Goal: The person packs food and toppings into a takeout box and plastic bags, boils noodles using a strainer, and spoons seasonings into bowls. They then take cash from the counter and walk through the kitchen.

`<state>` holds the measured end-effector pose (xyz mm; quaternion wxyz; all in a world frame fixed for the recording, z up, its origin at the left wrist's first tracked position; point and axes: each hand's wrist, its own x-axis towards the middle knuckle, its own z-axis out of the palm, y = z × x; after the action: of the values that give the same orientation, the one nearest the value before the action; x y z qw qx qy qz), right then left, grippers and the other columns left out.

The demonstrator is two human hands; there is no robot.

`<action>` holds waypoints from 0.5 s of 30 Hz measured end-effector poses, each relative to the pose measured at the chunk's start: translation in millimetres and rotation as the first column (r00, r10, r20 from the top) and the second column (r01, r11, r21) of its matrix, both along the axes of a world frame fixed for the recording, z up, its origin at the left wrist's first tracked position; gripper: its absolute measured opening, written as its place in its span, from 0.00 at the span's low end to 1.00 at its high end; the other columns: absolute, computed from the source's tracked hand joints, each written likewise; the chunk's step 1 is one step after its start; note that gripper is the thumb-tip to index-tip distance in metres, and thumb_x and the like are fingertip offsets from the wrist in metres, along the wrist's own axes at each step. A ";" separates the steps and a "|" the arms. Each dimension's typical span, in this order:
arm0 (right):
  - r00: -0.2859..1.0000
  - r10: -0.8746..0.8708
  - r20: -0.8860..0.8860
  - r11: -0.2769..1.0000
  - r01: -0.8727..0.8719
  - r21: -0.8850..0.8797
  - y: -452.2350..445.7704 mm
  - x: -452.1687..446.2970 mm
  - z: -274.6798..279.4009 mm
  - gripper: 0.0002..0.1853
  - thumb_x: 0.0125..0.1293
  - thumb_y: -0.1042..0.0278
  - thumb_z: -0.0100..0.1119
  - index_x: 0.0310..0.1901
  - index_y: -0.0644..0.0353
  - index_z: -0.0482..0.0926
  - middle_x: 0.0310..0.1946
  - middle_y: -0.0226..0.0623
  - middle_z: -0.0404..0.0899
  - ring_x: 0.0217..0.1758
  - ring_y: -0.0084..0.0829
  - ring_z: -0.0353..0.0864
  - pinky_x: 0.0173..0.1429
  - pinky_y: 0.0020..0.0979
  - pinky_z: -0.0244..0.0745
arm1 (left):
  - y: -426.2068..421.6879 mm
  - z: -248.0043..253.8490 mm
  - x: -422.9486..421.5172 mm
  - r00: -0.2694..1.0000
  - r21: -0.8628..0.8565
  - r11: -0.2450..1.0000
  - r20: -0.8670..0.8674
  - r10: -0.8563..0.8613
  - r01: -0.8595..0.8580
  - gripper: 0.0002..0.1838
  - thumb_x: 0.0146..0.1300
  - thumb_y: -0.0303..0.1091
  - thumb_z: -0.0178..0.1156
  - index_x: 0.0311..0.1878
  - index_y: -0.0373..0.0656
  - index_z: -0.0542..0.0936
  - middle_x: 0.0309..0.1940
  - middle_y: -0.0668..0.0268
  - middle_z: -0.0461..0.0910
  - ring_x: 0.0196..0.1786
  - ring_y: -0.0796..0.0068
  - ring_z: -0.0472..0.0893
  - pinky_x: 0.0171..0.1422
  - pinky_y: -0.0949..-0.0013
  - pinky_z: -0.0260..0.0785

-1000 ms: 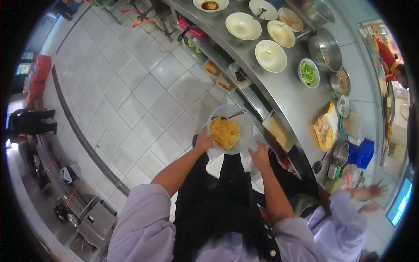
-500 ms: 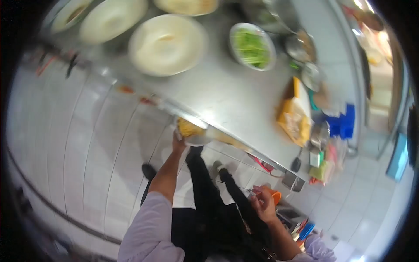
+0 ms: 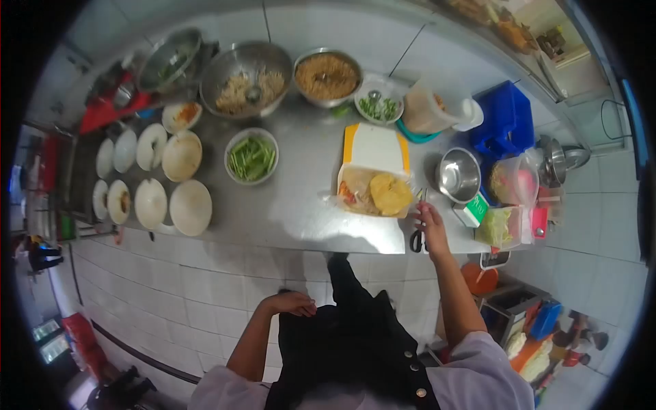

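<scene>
An opened takeaway box (image 3: 374, 152) with a yellow outside and white lid lies on the steel table. In it are a round yellow mound that looks like noodles (image 3: 391, 194) and some reddish food (image 3: 350, 195). My right hand (image 3: 429, 219) is at the box's right front corner, fingers pinched together; a small pale-green thing shows at their tips, too small to name. Black scissor-like handles (image 3: 415, 240) lie just beneath this hand. My left hand (image 3: 295, 303) hangs before my apron, below the table edge, fingers loosely bent and apart, nothing visible in it.
Several white bowls (image 3: 191, 208) stand in rows at left. A bowl of cut greens (image 3: 251, 156) is mid-table. Behind are steel bowls of shredded food (image 3: 253, 80) and brown mince (image 3: 328, 75). A small steel bowl (image 3: 458, 175) and blue basket (image 3: 504, 119) stand right.
My left hand no longer holds the dish of yellow noodles; a yellow mound now shows in the box. My right hand has come up to the box's corner. The view has turned and moved.
</scene>
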<state>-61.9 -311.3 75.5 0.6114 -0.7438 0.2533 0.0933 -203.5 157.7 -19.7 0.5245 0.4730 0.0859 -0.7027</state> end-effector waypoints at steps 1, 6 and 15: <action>1.000 0.016 -0.012 0.999 -0.016 0.047 -3.7 13.9 -3.9 0.32 0.86 0.42 0.52 0.76 0.60 0.73 0.66 0.37 0.80 0.64 0.31 0.81 0.67 0.35 0.76 | 5.7 62.5 30.9 0.993 -0.073 0.995 0.083 0.080 -0.074 0.21 0.85 0.51 0.56 0.59 0.42 0.86 0.58 0.59 0.88 0.63 0.68 0.87 0.70 0.60 0.78; 0.996 0.082 -0.029 0.955 -0.070 0.290 4.2 48.2 -22.2 0.37 0.85 0.37 0.49 0.79 0.61 0.71 0.72 0.42 0.77 0.74 0.38 0.77 0.76 0.40 0.73 | -45.6 132.9 197.6 0.615 -0.101 0.833 0.628 0.477 -0.544 0.27 0.84 0.57 0.56 0.65 0.40 0.82 0.53 0.62 0.88 0.56 0.71 0.86 0.65 0.62 0.78; 0.988 0.150 0.032 0.971 -0.154 0.186 1.3 51.0 -59.9 0.35 0.88 0.40 0.44 0.79 0.63 0.70 0.73 0.46 0.79 0.76 0.39 0.77 0.78 0.38 0.72 | -164.3 56.7 318.2 0.619 -0.157 0.667 0.268 0.738 -0.728 0.34 0.84 0.59 0.54 0.77 0.40 0.71 0.69 0.57 0.81 0.68 0.66 0.81 0.72 0.60 0.75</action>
<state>-11.0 -310.0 15.6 0.6721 -0.7009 0.1802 0.1565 114.7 -6.6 37.0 0.7795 0.4917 0.1764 -0.3457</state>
